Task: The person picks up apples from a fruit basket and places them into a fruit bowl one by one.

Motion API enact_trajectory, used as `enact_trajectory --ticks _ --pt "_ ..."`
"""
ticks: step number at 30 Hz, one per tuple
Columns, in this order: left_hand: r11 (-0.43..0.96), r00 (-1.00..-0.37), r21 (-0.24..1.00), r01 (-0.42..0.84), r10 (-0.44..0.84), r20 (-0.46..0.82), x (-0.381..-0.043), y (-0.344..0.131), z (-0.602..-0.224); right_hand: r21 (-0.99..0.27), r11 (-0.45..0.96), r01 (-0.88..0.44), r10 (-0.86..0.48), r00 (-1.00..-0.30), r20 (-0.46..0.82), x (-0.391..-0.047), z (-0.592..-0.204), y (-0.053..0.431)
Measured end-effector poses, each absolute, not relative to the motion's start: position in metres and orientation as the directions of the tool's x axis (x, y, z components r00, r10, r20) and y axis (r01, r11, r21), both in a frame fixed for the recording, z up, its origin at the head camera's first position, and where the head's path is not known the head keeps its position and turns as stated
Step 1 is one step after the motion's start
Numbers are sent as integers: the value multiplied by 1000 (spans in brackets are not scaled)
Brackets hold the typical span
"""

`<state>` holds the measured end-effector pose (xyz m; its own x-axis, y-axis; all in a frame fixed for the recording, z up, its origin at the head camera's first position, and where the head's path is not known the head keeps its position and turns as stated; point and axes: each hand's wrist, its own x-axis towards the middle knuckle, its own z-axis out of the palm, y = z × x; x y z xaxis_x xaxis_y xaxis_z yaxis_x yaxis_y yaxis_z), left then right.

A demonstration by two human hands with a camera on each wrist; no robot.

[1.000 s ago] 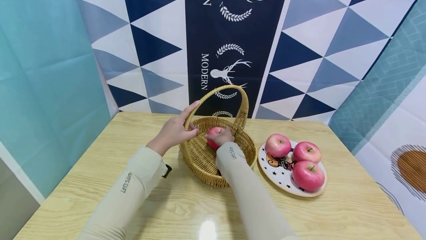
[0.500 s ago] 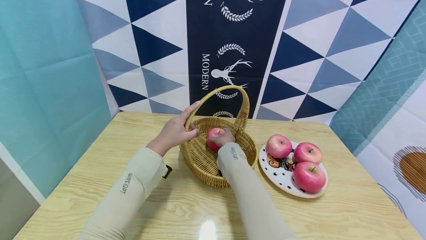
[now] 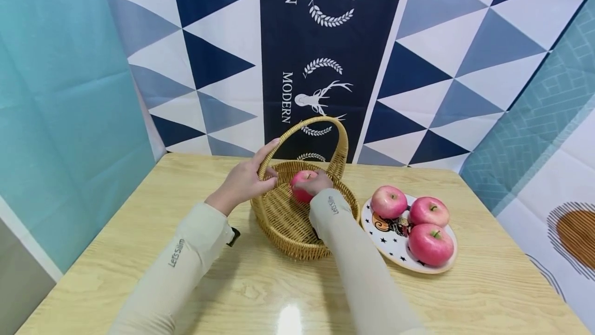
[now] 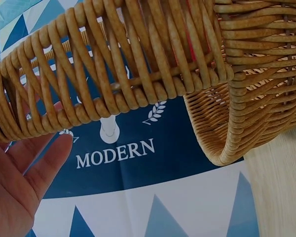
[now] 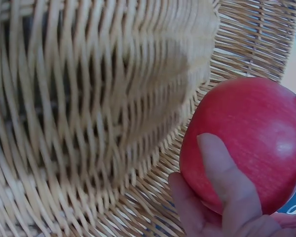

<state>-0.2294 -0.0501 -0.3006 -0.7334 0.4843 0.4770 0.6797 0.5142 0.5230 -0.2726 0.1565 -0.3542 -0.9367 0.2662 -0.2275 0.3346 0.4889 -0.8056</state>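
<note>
A wicker basket point(image 3: 301, 250) with a tall arched handle point(image 3: 343, 145) stands on the table. My left hand point(image 3: 240, 182) holds the handle's left side, thumb toward the inside; in the left wrist view the woven handle covers part of the fingers. Inside the basket, near its back wall, my right hand point(image 3: 318, 184) grips a pink-red apple point(image 3: 302, 177). The right wrist view gives the apple point(image 5: 251, 123) close up, with the thumb point(image 5: 227, 173) pressed along its side and wickerwork beside it. Whether the apple touches the basket floor I cannot tell.
Right of the basket, a white plate point(image 3: 395, 253) with black stars and a cartoon print carries three more apples point(image 3: 431, 244). The light wooden table point(image 3: 139, 211) ends at a patterned cloth point(image 3: 223, 66) behind, and a teal curtain point(image 3: 69, 108) hangs on the left.
My right hand has shifted slightly to the right and back inside the basket, taking the apple with it. The left hand keeps its hold on the handle, and the plate's apples stay put.
</note>
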Motion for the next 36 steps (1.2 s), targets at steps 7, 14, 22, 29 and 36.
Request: enact_trajectory --ticks 7,14,22,29,36 --pt "508 -733 529 680 482 479 -231 -49 -302 -815 470 338 242 -938 -250 -265 -331 157" --pt "529 -747 528 665 478 462 -231 -49 -300 -828 467 310 204 -949 -241 -266 -314 164" --pt "534 -752 530 659 481 450 -231 -51 -299 -862 411 296 173 -954 -246 -256 -290 167" --pt "535 -744 517 668 480 465 -232 -50 -301 -818 505 275 82 -959 -272 -244 -281 176" --pt "523 -732 512 681 483 480 -232 -51 -301 -789 561 249 82 -966 -246 -234 -277 203"
